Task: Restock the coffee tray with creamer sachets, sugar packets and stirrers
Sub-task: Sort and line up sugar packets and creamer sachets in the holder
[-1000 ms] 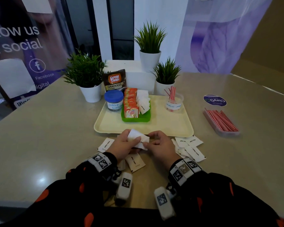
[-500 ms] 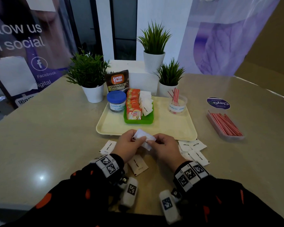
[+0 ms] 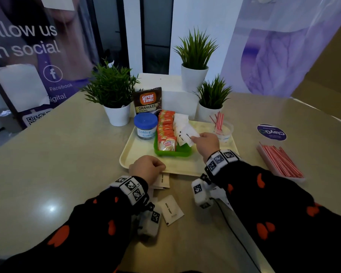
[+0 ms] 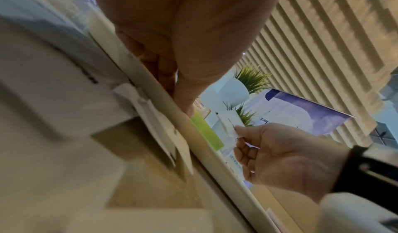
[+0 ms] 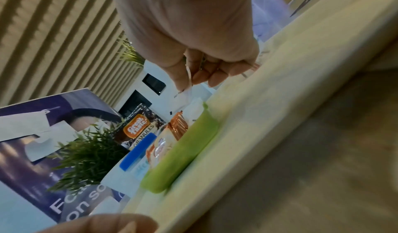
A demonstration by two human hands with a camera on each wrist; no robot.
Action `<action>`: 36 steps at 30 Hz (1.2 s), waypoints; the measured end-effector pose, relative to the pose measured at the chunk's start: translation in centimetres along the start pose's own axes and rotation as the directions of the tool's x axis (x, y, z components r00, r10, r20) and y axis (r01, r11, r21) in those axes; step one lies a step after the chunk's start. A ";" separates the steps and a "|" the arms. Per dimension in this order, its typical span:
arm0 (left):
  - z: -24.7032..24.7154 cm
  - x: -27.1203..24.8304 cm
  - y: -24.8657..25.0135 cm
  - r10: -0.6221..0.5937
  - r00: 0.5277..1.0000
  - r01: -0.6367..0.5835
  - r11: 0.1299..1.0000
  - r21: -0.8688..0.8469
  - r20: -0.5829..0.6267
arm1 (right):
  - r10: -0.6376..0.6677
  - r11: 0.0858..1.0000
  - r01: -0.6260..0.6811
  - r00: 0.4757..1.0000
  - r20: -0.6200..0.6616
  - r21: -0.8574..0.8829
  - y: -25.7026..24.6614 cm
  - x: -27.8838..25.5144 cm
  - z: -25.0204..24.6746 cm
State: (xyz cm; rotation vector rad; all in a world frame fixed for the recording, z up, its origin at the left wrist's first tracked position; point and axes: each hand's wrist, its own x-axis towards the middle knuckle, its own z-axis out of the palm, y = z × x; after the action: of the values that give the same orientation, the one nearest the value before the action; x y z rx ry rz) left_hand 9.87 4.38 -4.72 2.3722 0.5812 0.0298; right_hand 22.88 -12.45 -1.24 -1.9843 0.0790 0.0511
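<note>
A cream tray [image 3: 138, 154] carries a green bin [image 3: 171, 152] with orange creamer sachets [image 3: 166, 142] on its left and white sugar packets [image 3: 182, 123] on its right. My right hand [image 3: 197, 137] pinches a few white sugar packets [image 3: 187, 135] just above the bin's right side; the right wrist view shows the pinch [image 5: 189, 81] over the bin [image 5: 183, 153]. With its fingers curled and nothing in them, my left hand [image 3: 146, 168] rests on the tray's front rim [image 4: 204, 143]. A clear cup [image 3: 221, 131] on the tray holds a few red-striped stirrers [image 3: 219, 120].
Loose sugar packets [image 3: 170, 209] lie on the table in front of the tray, some under my left wrist. A tub of stirrers [image 3: 280, 160] sits at the right. Behind the tray stand a blue-lidded jar [image 3: 145, 125], a coffee pouch [image 3: 148, 103] and potted plants [image 3: 114, 89].
Both hands held the sugar packets in front of the tray. Now the right hand alone has carried them forward over the green bin, and the left hand has let go and settled on the tray rim.
</note>
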 end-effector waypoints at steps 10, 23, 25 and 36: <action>0.2 0.0 -0.3 0.016 1.000 -0.016 1.000 -0.017 0.017 | -0.029 0.934 0.037 0.999 0.026 -0.354 -0.2 2.4 3.3; -0.1 -1.1 0.3 0.015 1.000 -0.014 0.998 -0.065 0.024 | -0.188 0.965 0.194 0.981 0.049 -0.174 0.6 -2.0 0.7; -0.4 -1.3 0.2 0.034 0.999 -0.034 0.988 -0.152 -0.006 | -0.246 0.947 0.269 0.959 0.144 -0.173 0.4 -4.0 0.5; -3.5 -5.0 -0.7 -0.149 0.988 0.142 0.981 0.133 0.045 | -0.014 0.764 0.294 0.897 0.442 -0.574 1.2 -10.5 2.6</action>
State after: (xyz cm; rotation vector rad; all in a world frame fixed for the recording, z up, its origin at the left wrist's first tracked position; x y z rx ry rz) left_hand 4.52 4.96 -1.81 2.4402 0.7492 -0.1426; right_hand 12.29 -10.20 -2.58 -2.6025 -0.4458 0.4433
